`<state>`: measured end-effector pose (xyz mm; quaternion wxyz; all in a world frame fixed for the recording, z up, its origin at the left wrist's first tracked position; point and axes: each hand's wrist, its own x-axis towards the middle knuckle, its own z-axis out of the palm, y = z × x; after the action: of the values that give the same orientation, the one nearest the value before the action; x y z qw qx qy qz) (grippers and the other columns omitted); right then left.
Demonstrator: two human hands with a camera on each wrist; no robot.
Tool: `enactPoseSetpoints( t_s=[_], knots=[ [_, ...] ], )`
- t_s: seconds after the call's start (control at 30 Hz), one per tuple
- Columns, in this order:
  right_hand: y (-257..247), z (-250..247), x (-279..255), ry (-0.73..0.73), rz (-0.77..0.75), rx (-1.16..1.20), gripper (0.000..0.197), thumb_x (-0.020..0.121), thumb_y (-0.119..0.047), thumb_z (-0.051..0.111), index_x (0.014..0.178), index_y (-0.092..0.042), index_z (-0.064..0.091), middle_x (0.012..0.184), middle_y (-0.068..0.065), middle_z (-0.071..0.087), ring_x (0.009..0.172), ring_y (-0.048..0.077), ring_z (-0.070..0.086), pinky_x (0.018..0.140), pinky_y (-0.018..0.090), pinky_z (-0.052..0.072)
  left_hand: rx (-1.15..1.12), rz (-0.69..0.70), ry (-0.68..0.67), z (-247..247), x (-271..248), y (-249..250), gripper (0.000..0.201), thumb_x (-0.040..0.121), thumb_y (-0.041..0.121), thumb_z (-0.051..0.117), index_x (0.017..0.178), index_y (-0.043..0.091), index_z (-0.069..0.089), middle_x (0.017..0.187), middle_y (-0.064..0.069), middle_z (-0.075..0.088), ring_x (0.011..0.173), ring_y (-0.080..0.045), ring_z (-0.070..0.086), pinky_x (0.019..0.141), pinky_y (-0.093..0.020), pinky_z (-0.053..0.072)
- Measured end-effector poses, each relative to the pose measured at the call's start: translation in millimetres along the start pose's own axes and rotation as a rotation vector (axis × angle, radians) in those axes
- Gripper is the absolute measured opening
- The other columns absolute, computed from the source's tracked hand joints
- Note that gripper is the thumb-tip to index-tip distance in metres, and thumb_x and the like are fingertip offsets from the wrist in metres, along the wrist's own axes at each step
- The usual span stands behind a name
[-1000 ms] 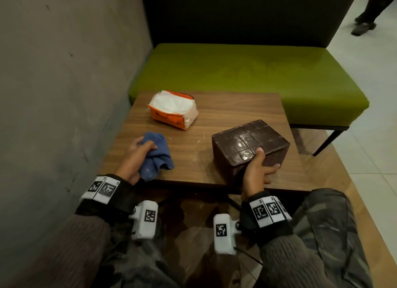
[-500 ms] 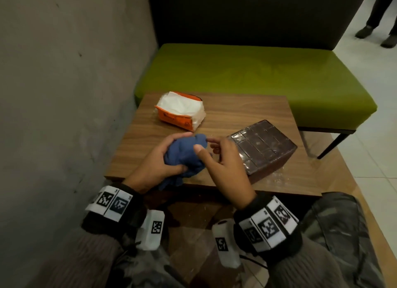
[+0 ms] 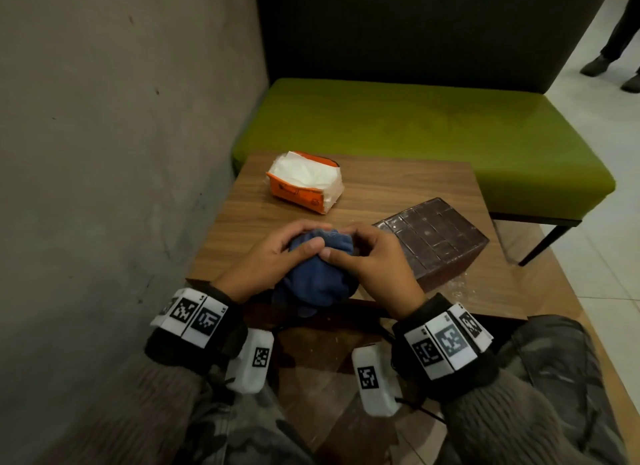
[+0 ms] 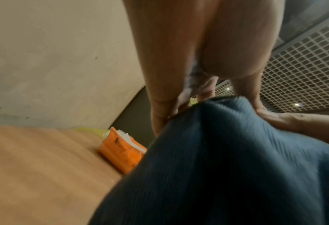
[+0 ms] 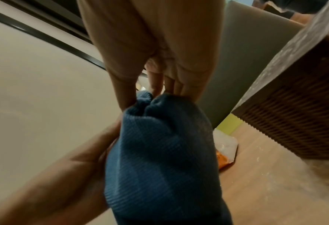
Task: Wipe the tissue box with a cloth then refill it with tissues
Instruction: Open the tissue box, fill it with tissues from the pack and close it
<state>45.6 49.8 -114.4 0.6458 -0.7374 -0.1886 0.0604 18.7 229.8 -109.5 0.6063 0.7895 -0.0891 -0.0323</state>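
Observation:
Both hands hold a bunched blue cloth [image 3: 313, 281] above the near edge of the wooden table [image 3: 381, 194]. My left hand [image 3: 277, 253] grips it from the left, thumb on top; my right hand [image 3: 363, 256] pinches its upper folds from the right. The cloth [image 4: 227, 159] fills the left wrist view, and in the right wrist view the cloth [image 5: 159, 152] hangs from the fingers. The dark brown tissue box [image 3: 436, 239] rests on the table just right of my right hand, untouched. An orange pack of white tissues [image 3: 304, 182] lies at the table's far left.
A grey wall [image 3: 121, 152] runs close along the left of the table. A green bench [image 3: 415, 128] with a dark backrest stands behind it. A person's shoes [image 3: 609, 69] show at the far right on the tiled floor. My knees are below the table edge.
My right hand let go of the tissue box and moved left onto the cloth. My left hand lifted the cloth off the table and brought it toward the middle.

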Motion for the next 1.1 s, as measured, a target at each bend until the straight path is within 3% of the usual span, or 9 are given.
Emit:
enactPoseSetpoints(
  t_s=[0.13, 0.27, 0.4, 0.47, 0.57, 0.73, 0.87, 1.0, 1.1],
  knots=[
    [-3.7, -3.0, -2.5, 0.055, -0.023, -0.026, 0.024, 0.068, -0.033, 0.082, 0.074, -0.024, 0.061, 0.073, 0.005, 0.066, 0.072, 0.027, 0.065, 0.069, 0.042, 0.054, 0.152, 0.07, 0.128, -17.3, 6.5, 18.1, 0.016, 0.066, 0.047, 0.065, 0.074, 0.035, 0.059, 0.102, 0.002, 0.064, 0.099, -0.004, 0.059, 0.083, -0.025, 0.048],
    [-12.5, -9.5, -2.3, 0.002, -0.023, -0.043, 0.036, 0.064, -0.053, 0.072, 0.072, -0.02, 0.058, 0.076, 0.008, 0.06, 0.071, 0.021, 0.057, 0.068, 0.04, 0.048, 0.119, 0.09, -0.018, -28.9, 3.2, 35.9, 0.017, 0.075, 0.04, 0.063, 0.076, 0.026, 0.054, 0.072, 0.012, 0.057, 0.071, -0.003, 0.054, 0.066, -0.019, 0.045],
    [-21.0, -17.3, 4.0, -0.059, -0.061, -0.074, 0.024, 0.07, -0.032, 0.076, 0.065, -0.027, 0.053, 0.091, -0.007, 0.059, 0.091, 0.009, 0.057, 0.08, 0.033, 0.043, 0.17, 0.173, 0.015, -33.7, 1.8, 51.1, 0.017, 0.081, 0.02, 0.063, 0.075, 0.019, 0.046, 0.063, 0.019, 0.05, 0.06, 0.005, 0.044, 0.057, -0.006, 0.036],
    [-19.2, -17.8, 8.1, -0.172, -0.028, 0.012, 0.025, 0.075, -0.02, 0.077, 0.073, -0.023, 0.052, 0.075, 0.002, 0.06, 0.075, 0.014, 0.056, 0.069, 0.037, 0.044, 0.188, 0.207, 0.074, -39.0, 3.9, 57.9, 0.016, 0.08, 0.015, 0.061, 0.078, 0.016, 0.046, 0.065, 0.02, 0.05, 0.062, 0.006, 0.045, 0.059, -0.005, 0.036],
    [-15.2, -20.4, 12.5, -0.259, 0.048, 0.009, 0.04, 0.065, -0.039, 0.081, 0.095, -0.024, 0.058, 0.092, 0.024, 0.067, 0.088, 0.034, 0.067, 0.08, 0.055, 0.051, 0.203, 0.199, 0.16, -51.7, 5.9, 66.6, 0.018, 0.077, 0.019, 0.065, 0.094, 0.017, 0.059, 0.071, 0.022, 0.056, 0.071, 0.007, 0.05, 0.069, -0.006, 0.039],
    [-2.6, -42.1, 1.9, -0.434, 0.083, -0.393, 0.029, 0.079, -0.04, 0.073, 0.087, -0.013, 0.068, 0.079, 0.007, 0.067, 0.072, 0.012, 0.059, 0.068, 0.038, 0.048, 0.364, 0.12, 0.232, -85.0, 3.7, 82.0, 0.011, 0.077, 0.025, 0.07, 0.087, 0.025, 0.072, 0.078, 0.021, 0.07, 0.082, 0.006, 0.061, 0.081, -0.01, 0.044],
    [10.5, -58.0, -9.6, -0.306, 0.167, -0.474, 0.021, 0.086, -0.029, 0.068, 0.071, -0.016, 0.062, 0.067, -0.002, 0.06, 0.063, 0.011, 0.056, 0.061, 0.029, 0.043, 0.415, 0.053, 0.421, -112.1, -1.2, 74.5, 0.008, 0.078, 0.028, 0.071, 0.073, 0.027, 0.065, 0.065, 0.016, 0.066, 0.066, 0.002, 0.056, 0.061, -0.01, 0.045],
    [9.7, -37.1, -7.9, -0.048, 0.191, -0.382, 0.023, 0.085, -0.016, 0.066, 0.107, -0.018, 0.06, 0.086, 0.007, 0.068, 0.08, 0.023, 0.065, 0.078, 0.041, 0.053, 0.293, -0.056, 0.365, -73.7, -2.9, 53.4, 0.013, 0.079, 0.019, 0.065, 0.086, 0.028, 0.058, 0.072, -0.012, 0.054, 0.064, -0.015, 0.047, 0.049, -0.015, 0.038],
    [-6.1, -15.6, -4.6, -0.016, 0.253, -0.191, 0.033, 0.088, -0.007, 0.059, 0.115, -0.027, 0.054, 0.066, -0.003, 0.053, 0.057, 0.011, 0.052, 0.058, 0.026, 0.045, 0.315, -0.025, 0.215, -25.7, -5.6, 51.6, 0.026, 0.087, 0.003, 0.048, 0.084, 0.027, 0.057, 0.068, -0.011, 0.052, 0.06, -0.013, 0.045, 0.051, -0.021, 0.036]
  ],
)
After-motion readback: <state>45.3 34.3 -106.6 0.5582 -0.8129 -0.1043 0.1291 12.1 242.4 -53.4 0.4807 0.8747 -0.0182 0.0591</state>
